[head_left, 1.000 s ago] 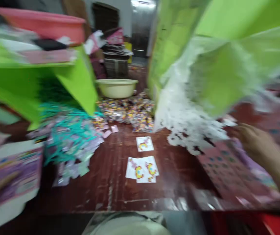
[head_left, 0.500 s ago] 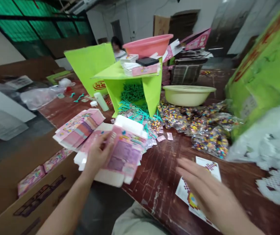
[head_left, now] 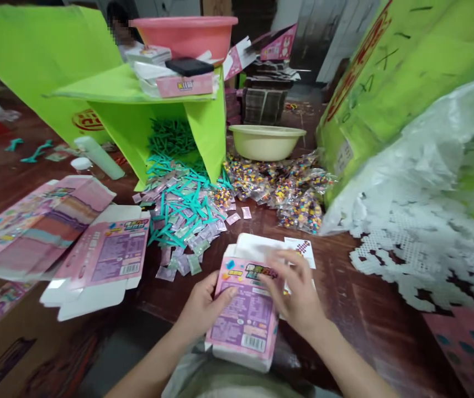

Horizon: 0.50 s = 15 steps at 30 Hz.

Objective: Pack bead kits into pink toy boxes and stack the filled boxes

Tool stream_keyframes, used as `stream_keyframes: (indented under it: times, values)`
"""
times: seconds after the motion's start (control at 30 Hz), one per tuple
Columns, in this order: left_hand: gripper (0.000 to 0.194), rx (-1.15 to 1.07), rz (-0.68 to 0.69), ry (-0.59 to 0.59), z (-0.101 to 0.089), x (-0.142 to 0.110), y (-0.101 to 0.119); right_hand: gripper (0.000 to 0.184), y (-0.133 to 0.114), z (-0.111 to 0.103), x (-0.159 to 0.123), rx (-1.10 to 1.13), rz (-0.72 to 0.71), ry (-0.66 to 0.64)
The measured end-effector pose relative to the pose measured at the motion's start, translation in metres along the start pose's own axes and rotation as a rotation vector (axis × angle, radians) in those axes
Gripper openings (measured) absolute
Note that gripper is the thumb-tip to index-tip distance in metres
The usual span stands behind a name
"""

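A pink and purple printed cardboard box point(head_left: 243, 315), with a white flap standing up at its far end, is tilted in front of me above the table's near edge. My left hand point(head_left: 207, 304) grips its left side, thumb across the printed face. At the upper right corner, my right hand point(head_left: 297, 293) has bent fingers and thumb on the box by the flap, slightly blurred. Partly covered behind that hand lies a white printed pattern sheet point(head_left: 303, 250). More flattened pink boxes point(head_left: 115, 249) lie to the left.
Teal plastic tools point(head_left: 179, 204) and small sachets point(head_left: 195, 264) spill from a green bin point(head_left: 210, 127). Bags of colored beads point(head_left: 299, 202) lie beside a cream basin point(head_left: 266, 145). White perforated plates point(head_left: 390, 260) fill a bag at right. A person point(head_left: 125, 36) is behind a pink basin point(head_left: 187, 38).
My left hand has brought one box rightward, away from the other flattened boxes, to in front of me. My right hand has moved from above the pattern sheets onto this box. The view has turned.
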<state>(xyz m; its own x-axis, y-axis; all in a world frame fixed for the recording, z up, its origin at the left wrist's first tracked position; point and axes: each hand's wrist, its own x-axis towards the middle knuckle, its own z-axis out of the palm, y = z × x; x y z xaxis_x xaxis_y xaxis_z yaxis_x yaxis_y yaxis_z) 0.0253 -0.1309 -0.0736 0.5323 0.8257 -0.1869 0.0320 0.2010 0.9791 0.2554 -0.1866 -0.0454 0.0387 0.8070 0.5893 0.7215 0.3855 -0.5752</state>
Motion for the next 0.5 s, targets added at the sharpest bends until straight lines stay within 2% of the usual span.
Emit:
stream_keyframes:
  times: [0.03, 0.07, 0.1, 0.13, 0.17, 0.23, 0.3, 0.33, 0.43, 0.5]
  values:
    - [0.055, -0.066, 0.008, 0.009, -0.001, 0.002, -0.005, 0.057, 0.009, -0.003, -0.010, -0.012, 0.096, 0.024]
    - [0.077, -0.114, 0.027, 0.000, -0.002, 0.004, -0.011, 0.063, 0.017, -0.005, -0.019, 0.037, 0.206, -0.007]
    - [0.095, -0.137, 0.044, -0.027, -0.004, 0.006, -0.016, 0.065, 0.024, -0.007, -0.028, 0.143, 0.317, -0.077]
    - [0.104, -0.134, 0.049, -0.072, -0.005, 0.007, -0.020, 0.063, 0.029, -0.009, -0.035, 0.277, 0.417, -0.162]
    - [0.101, -0.112, 0.039, -0.123, -0.007, 0.008, -0.024, 0.056, 0.033, -0.010, -0.041, 0.404, 0.491, -0.238]
    - [0.071, -0.034, 0.015, -0.187, -0.008, 0.010, -0.025, 0.037, 0.035, -0.015, -0.047, 0.545, 0.571, -0.325]
    - [0.037, 0.070, 0.047, -0.157, -0.008, 0.014, -0.022, 0.024, 0.035, -0.020, -0.048, 0.518, 0.555, -0.338]
    - [0.029, 0.124, 0.085, -0.115, -0.008, 0.016, -0.019, 0.022, 0.034, -0.022, -0.048, 0.485, 0.524, -0.332]
    - [0.027, 0.165, 0.146, 0.034, -0.005, 0.022, -0.010, 0.023, 0.035, -0.024, -0.049, 0.411, 0.447, -0.231]
    - [0.028, 0.082, 0.112, 0.078, -0.003, 0.024, -0.006, 0.035, 0.036, -0.024, -0.050, 0.405, 0.437, -0.161]
